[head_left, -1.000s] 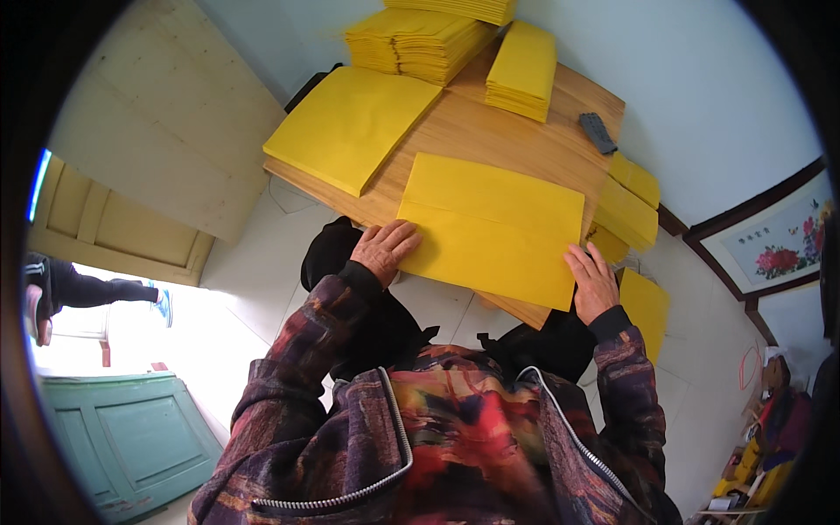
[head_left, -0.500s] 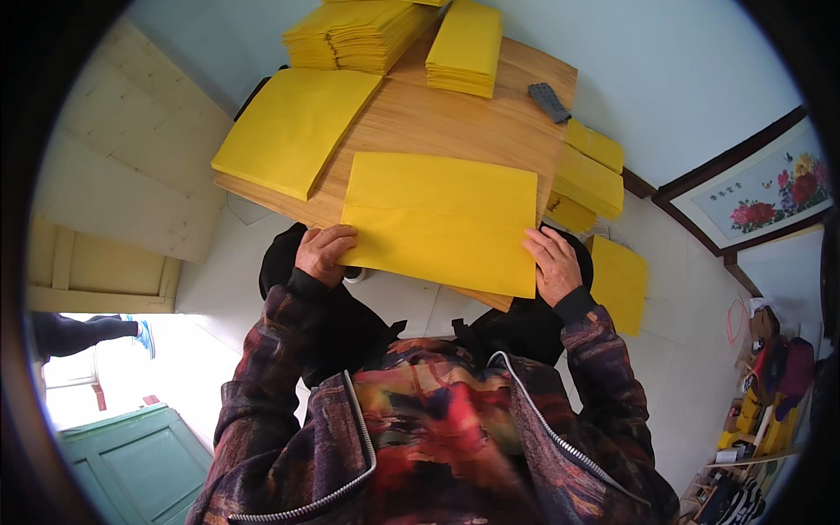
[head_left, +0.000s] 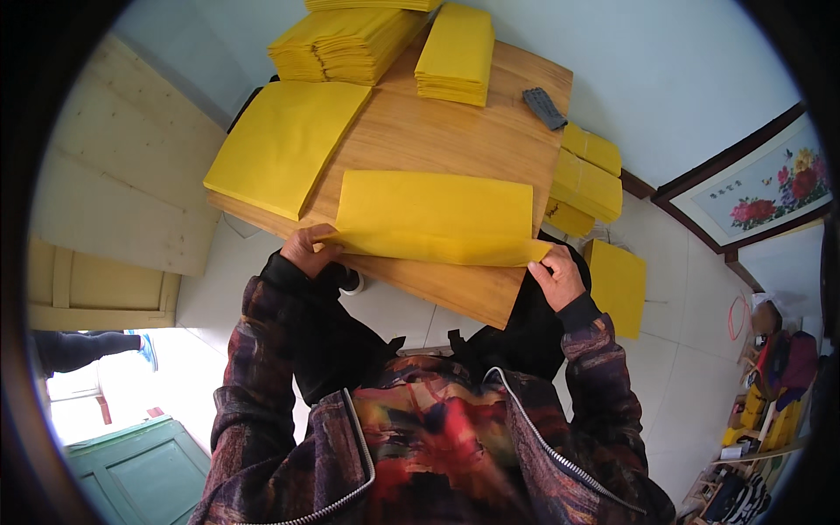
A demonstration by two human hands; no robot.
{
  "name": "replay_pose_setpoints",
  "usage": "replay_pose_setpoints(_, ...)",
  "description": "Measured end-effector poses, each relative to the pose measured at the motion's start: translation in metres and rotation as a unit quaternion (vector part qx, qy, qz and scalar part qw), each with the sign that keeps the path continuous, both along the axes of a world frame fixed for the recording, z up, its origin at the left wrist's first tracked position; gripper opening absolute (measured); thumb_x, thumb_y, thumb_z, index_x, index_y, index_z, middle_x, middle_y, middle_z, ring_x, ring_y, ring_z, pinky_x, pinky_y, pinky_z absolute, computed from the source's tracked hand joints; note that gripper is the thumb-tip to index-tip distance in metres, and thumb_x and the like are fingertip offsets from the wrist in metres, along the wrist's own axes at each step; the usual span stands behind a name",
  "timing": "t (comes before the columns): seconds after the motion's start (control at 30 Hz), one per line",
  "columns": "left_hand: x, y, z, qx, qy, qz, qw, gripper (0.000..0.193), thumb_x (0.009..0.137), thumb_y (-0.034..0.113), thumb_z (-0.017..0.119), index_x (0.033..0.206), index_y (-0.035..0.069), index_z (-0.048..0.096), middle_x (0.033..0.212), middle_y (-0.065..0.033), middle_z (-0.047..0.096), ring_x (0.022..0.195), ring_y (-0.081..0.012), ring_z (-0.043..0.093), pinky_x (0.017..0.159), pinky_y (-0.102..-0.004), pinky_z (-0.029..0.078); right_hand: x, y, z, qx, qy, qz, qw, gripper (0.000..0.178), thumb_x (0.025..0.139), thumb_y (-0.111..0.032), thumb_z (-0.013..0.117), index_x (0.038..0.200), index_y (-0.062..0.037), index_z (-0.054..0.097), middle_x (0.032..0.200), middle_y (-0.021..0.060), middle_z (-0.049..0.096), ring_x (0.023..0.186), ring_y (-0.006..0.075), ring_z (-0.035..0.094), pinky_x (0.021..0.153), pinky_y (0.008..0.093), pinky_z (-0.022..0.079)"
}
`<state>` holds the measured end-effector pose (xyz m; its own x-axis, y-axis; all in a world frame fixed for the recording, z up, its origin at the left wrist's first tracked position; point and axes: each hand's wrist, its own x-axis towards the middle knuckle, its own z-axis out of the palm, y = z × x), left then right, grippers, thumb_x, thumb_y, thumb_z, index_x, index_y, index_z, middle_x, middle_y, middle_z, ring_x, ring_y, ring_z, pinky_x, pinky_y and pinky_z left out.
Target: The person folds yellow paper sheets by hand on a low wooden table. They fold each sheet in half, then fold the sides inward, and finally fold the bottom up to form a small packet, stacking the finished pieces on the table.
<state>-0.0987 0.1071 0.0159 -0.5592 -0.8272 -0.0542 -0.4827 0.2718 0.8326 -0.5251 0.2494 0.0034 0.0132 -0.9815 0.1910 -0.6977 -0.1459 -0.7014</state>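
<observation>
Beside a pale blue wall (head_left: 656,79) stands our wooden counter (head_left: 420,136). Our left hand (head_left: 311,250) is closed in a pinch on the yellow sheet (head_left: 435,210) at its eight o'clock corner; our right hand (head_left: 557,276) pinches its four o'clock corner. The sheet bends over the counter's near side. From it, a flat yellow stack (head_left: 289,144) lies toward ten, a narrow yellow stack (head_left: 455,52) toward twelve.

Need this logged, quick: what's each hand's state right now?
Left hand: closed, holding the yellow sheet by its left end.
Right hand: closed, holding the sheet's right end.
</observation>
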Motion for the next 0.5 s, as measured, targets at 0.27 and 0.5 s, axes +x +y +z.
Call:
replay_pose_setpoints(0.27,-0.011,-0.019,-0.022,0.146,0.173,0.094,0.97,0.027,0.087,0.001,0.058,0.114,-0.002,0.058,0.101,-0.0027,0.066,0.091,-0.0101,0.06,0.083,-0.025,0.047,0.002,-0.019,0.003,0.082,-0.072,-0.079,0.991,0.023,0.087,-0.015,0.059,0.074,0.0026,0.051,0.068,0.0143,0.05,0.062,0.0273,0.05,0.059,0.0363,0.04)
replay_pose_setpoints(0.5,-0.026,-0.025,-0.027,0.131,0.154,0.142,0.969,0.028,0.089,0.002,0.055,0.116,-0.004,0.056,0.101,-0.0052,0.066,0.09,-0.0107,0.061,0.08,-0.0238,0.047,0.021,-0.025,0.003,0.065,-0.068,-0.179,0.979,0.026,0.086,-0.018,0.058,0.072,0.002,0.052,0.065,0.0193,0.053,0.059,0.0335,0.053,0.055,0.0395,0.041)
